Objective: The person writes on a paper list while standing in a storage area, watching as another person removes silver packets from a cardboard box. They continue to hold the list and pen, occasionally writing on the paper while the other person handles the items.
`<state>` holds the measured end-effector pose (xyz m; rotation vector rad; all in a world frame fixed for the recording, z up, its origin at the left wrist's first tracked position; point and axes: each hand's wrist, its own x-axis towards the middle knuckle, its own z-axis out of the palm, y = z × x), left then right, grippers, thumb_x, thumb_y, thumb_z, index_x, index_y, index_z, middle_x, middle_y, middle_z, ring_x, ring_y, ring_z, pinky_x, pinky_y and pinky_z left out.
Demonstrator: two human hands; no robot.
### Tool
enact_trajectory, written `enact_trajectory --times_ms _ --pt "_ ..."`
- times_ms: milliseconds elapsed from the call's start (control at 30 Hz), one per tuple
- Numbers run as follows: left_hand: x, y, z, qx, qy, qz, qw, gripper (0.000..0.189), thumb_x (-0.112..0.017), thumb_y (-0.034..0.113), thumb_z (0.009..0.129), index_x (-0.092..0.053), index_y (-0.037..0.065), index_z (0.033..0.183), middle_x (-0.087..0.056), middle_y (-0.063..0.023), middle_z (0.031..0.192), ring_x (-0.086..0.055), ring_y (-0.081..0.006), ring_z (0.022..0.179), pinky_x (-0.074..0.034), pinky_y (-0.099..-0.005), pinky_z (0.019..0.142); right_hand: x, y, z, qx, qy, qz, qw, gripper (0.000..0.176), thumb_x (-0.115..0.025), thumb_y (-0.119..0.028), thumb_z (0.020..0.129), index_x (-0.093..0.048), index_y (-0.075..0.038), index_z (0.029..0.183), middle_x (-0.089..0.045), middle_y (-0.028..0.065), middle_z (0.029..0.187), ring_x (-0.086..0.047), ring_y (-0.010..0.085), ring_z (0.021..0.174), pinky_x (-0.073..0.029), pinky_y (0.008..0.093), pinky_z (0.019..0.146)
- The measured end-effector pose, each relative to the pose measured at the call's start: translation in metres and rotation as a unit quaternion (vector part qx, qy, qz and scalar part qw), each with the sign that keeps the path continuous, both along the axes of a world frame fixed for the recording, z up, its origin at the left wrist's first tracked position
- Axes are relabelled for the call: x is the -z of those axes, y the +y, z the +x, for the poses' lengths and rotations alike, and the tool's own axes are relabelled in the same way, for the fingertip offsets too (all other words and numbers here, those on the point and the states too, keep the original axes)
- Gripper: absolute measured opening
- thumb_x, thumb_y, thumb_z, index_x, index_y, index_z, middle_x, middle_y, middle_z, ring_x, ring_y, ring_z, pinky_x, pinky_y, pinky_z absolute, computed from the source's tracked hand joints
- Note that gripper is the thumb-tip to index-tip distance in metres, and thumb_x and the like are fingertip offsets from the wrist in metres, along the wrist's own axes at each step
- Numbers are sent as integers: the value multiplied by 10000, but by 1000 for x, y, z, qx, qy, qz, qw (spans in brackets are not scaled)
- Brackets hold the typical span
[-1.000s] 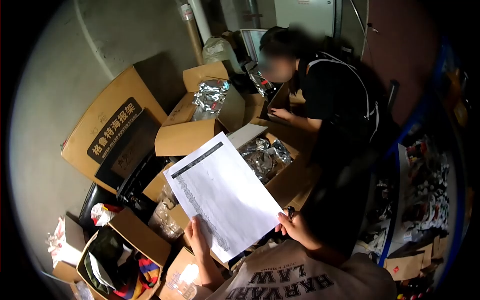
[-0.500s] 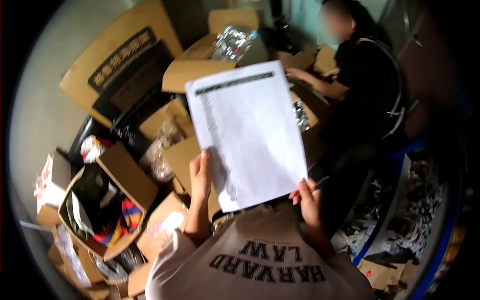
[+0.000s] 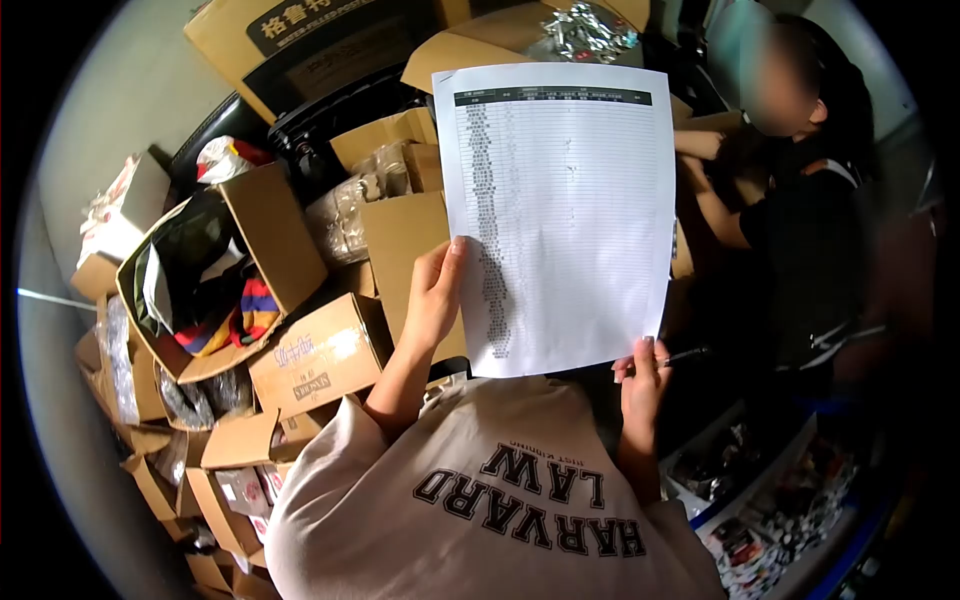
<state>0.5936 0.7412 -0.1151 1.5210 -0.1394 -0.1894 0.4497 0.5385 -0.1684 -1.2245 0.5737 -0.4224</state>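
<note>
A white printed sheet of paper (image 3: 570, 240) is held up in front of me. It carries a dark header row, fine ruled lines and a column of small print down its left side. My left hand (image 3: 436, 290) pinches the left edge, thumb on top. At the lower right corner, my right hand (image 3: 643, 375) grips the sheet between thumb and fingers. A thin dark pen (image 3: 688, 354) sticks out to the right from that same hand.
Left of me stand an open carton (image 3: 270, 235) with clothing, a closed carton (image 3: 318, 358) and several more boxes. Behind the sheet is a box of shiny packets (image 3: 585, 32). A person in black (image 3: 815, 240) is at the right, near bins of small items (image 3: 770, 530).
The view has shifted, so the sheet appears higher and farther right, and more upright. Its print is sharper now. Both hands keep their hold, and the other person's arms have moved.
</note>
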Motion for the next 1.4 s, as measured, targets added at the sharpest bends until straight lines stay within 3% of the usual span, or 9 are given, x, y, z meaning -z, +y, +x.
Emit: enact_trajectory --times_ms 300,633,767,900,1033,1067,1167,1300,1400 --pt "8 -16 -11 -80 11 -39 996 314 -456 271 863 -529 -15 753 -426 58 599 -338 -15 536 -266 -173 456 16 -37 25 -104 -23 26 994 282 -471 -269 846 -467 -26 704 -474 51 521 -442 113 428 -331 212 399" --pt "35 -20 -15 -128 132 -169 968 278 -629 204 748 -575 -37 877 -594 -49 739 -539 -81 629 -446 -216 563 42 -52 72 -226 -31 31 973 255 -450 -256 857 -469 -35 733 -488 45 542 -452 105 446 -335 203 400" --pt "32 -15 -24 -183 83 -66 977 226 -613 184 763 -594 -36 813 -593 -36 701 -526 -66 602 -436 -211 533 34 -56 85 -284 -64 -40 956 269 -439 -262 862 -463 -37 716 -510 50 566 -439 92 440 -341 192 410" --pt "44 -14 -28 -218 20 -21 976 214 -585 180 788 -592 -34 778 -555 3 634 -459 -29 552 -381 -181 474 21 -59 105 -158 -60 -12 985 252 -457 -254 851 -522 -18 793 -443 -6 539 -390 65 426 -312 164 398" --pt "42 -17 -29 -227 34 -35 973 208 -592 174 783 -588 -32 751 -552 10 629 -462 -27 547 -376 -177 471 4 -86 127 -126 -96 -92 983 376 -376 -357 860 -518 -11 825 -362 -16 461 -291 49 385 -195 163 372" --pt "42 -15 -31 -223 41 -29 974 203 -592 169 782 -587 -31 748 -560 5 642 -471 -30 548 -380 -177 475 -1 -89 129 -157 -85 -86 980 559 -292 -518 837 -509 -3 863 -350 -16 451 -282 48 378 -219 162 372" --pt "38 -14 -33 -226 50 -23 973 217 -605 178 773 -588 -37 743 -564 4 642 -476 -30 557 -384 -175 480 -12 -97 135 -329 -161 102 925 804 -199 -723 699 -494 -2 900 -335 -6 442 -274 68 366 -253 177 368" --pt "36 -14 -34 -216 54 -38 974 236 -618 190 763 -589 -42 738 -569 -1 643 -482 -30 562 -390 -176 480 -4 -104 135 -364 -165 116 909 689 -283 -654 751 -497 -14 893 -345 0 478 -303 88 409 -316 210 437" --pt "28 -16 -37 -220 56 -31 973 236 -624 192 758 -588 -41 737 -568 -5 638 -485 -34 549 -391 -178 470 -13 -93 128 -364 -236 105 895 394 -509 -440 773 -438 -54 801 -346 2 547 -320 95 460 -351 224 470"
